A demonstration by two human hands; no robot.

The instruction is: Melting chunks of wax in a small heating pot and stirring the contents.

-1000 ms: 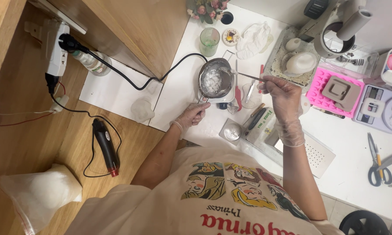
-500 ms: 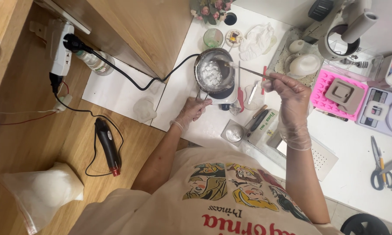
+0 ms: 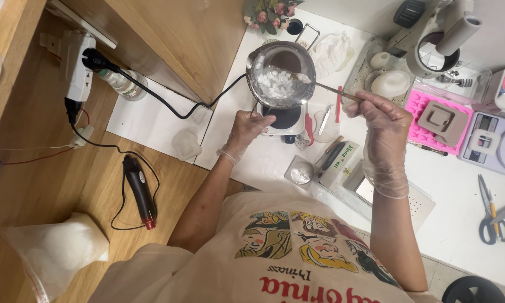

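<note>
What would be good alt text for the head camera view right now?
A gloved left hand holds a metal pot of white chunks above a small hotplate, while the gloved right hand stirs with a thin spatula. Moulds and tools crowd the white table.

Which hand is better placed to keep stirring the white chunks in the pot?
Right. The right hand already grips the thin stirring stick, its tip among the white chunks. The left hand holds the metal pot above the hotplate.

Clear disposable gloves both hands (image 3: 247, 130); cream printed T-shirt (image 3: 275, 252).
</note>
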